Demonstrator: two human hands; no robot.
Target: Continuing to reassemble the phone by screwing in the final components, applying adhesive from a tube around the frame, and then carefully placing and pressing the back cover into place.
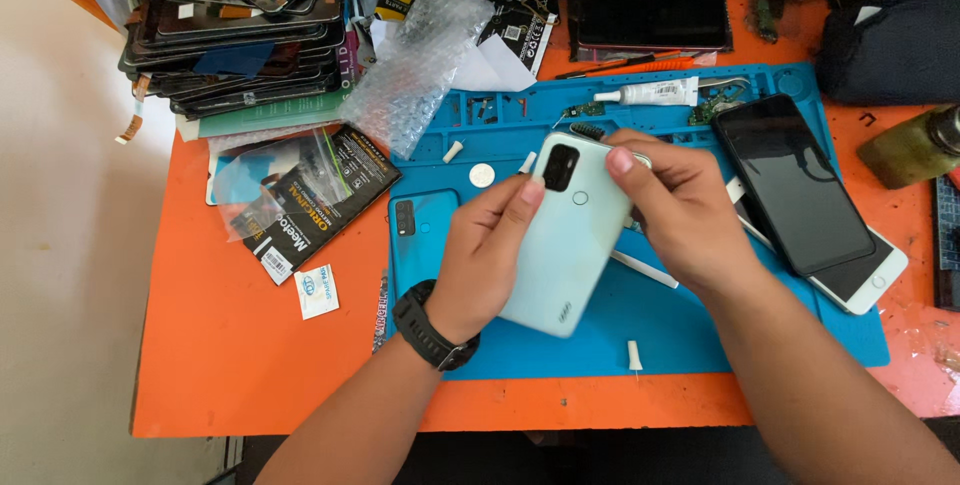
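Both hands hold a pale mint-green phone (pixel 573 235) just above a blue work mat (pixel 680 330), its back turned up toward the camera. The phone's long axis runs on a slant — camera end up and away from the person, tipped a little to the right, bottom end down toward the left wrist. The left hand (pixel 487 250) grips it from the left edge, thumb laid across the back near the dark camera block. The right hand (pixel 672 207) clasps the top right corner, fingers curled over the upper edge and thumb pressed on the back.

A black wristwatch (pixel 432 326) sits on the left wrist. Just left of the left hand, partly under it, lies a teal phone back cover (pixel 420 235). Just right of the right hand a dark-screened phone (pixel 792 183) rests on top of a white phone (pixel 868 277). Beyond the hands lie a white glue tube (pixel 660 94), a coin cell (pixel 482 175) and a sheet of bubble wrap (pixel 420 60). Further left of the left hand — a stack of phone screens (pixel 240 30) and a black packet in a clear bag (pixel 305 200) on the orange table (pixel 220 345).
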